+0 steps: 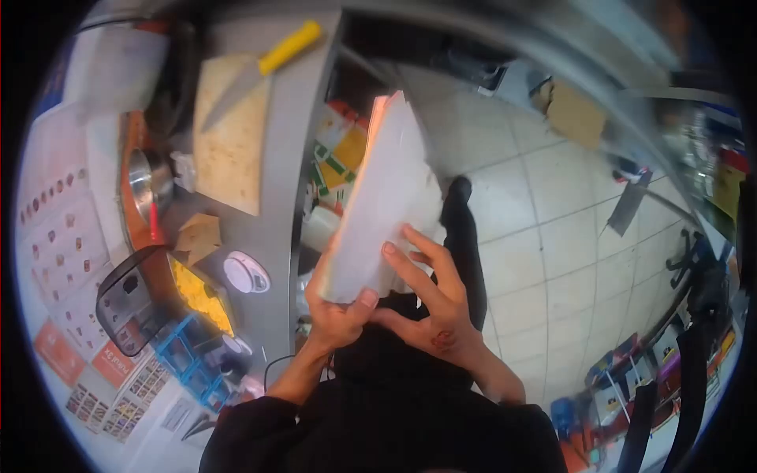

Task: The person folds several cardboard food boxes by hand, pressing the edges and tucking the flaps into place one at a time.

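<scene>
A stack of white paper (382,189) is held up in front of my body, slanting away from me. Its left edge looks orange or yellowish, and its right edge is uneven. My left hand (339,317) grips the lower left corner, thumb on the top face and the other fingers underneath. Close beside it, my right hand (438,307) has its fingers spread, with the fingertips at the paper's lower right part. Whether those fingertips press on the sheets or only hover cannot be made out. Below the stack, an open drawer or shelf holds colourful packets (335,169).
On the steel counter (296,102) to the left, a knife (264,71) with a yellow handle lies across a cutting board (233,150). Nearby are a white kitchen scale (246,272), a metal bowl (148,181), a yellow-filled container (201,296) and blue baskets (185,347). Tiled floor (544,236) lies right.
</scene>
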{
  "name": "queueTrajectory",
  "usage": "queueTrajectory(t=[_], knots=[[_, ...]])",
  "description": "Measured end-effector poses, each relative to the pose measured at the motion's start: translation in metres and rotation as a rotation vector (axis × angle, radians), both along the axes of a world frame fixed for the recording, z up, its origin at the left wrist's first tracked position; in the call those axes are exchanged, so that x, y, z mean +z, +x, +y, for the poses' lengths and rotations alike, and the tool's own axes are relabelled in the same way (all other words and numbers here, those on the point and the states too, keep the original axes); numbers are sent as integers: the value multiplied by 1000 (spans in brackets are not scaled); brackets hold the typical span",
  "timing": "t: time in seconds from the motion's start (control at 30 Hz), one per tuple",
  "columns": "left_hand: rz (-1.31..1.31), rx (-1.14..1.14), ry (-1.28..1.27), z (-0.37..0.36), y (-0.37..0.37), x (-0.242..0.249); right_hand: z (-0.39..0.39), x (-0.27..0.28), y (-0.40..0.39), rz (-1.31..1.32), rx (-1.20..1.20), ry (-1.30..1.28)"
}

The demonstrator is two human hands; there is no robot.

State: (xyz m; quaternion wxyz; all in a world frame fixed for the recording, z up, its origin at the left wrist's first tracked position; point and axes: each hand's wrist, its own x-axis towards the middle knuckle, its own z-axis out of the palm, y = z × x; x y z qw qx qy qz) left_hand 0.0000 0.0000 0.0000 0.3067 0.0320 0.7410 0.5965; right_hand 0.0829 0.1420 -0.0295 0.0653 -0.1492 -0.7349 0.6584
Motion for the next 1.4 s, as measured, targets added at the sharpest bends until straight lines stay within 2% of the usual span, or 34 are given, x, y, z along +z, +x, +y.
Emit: queueTrajectory(t=[0.07, 0.1, 0.2, 0.33, 0.47, 0.57, 0.6, 0.7, 0.77, 0.9, 0.97, 1.0, 1.07, 1.2, 1.27, 1.4], knots=[[136, -107, 44, 1, -12, -18, -8, -28, -11, 170, -131, -34], [262, -105, 135, 17, 4, 85, 8, 76, -2, 296, -123, 56], [402, -65, 324, 33, 3, 138, 15, 136, -6, 410, -169, 150], [525, -107, 262, 17, -3, 169, 28, 182, -10, 548, -78, 308], [490, -120, 360, 23, -17, 189, 29, 204, -17, 567, -74, 337], [499, -80, 458, 28, -30, 193, 29, 217, -21, 540, -101, 388], [733, -96, 434, 36, -40, 195, 29, 219, -25, 541, -116, 403], [651, -106, 377, 38, -56, 189, 29, 227, -30, 532, -182, 466], [733, -134, 410, 48, -63, 196, 26, 235, -37, 494, -261, 501], [667, -252, 343, 50, -81, 199, 26, 239, -52, 513, -344, 514], [855, -219, 507, 60, -93, 196, 21, 239, -57, 400, -396, 284], [855, -232, 514, 62, -97, 197, 19, 236, -62, 401, -410, 288], [850, -266, 488, 62, -102, 198, 15, 231, -73, 543, -540, 166], [776, -318, 409, 59, -111, 194, 14, 234, -88, 632, -722, 341], [765, -343, 471, 71, -112, 202, 24, 231, -83, 464, -435, 604], [737, -346, 484, 77, -120, 193, 32, 234, -91, 509, -445, 602]])
